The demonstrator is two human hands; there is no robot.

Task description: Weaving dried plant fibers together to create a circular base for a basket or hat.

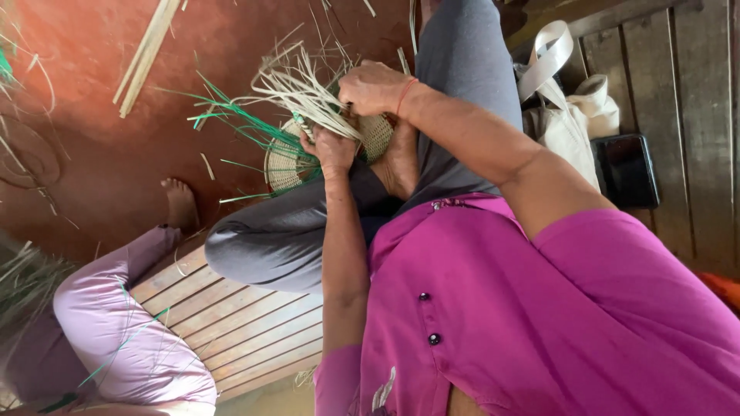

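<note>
Woven basket (287,163) propped on lap beneath both hands; left hand (333,150) clamped on rim, right hand (374,86) closed around pale strips (308,96) above.

Matt woven cane basket (287,163), dry pale strips (304,92), slatted wooden bench (239,327), smooth red floor (100,154)

Magenta short-sleeved blouse (555,308) with dark buttons (424,296), grey trousers (462,69), red thread wristband (403,94), bare feet
</note>
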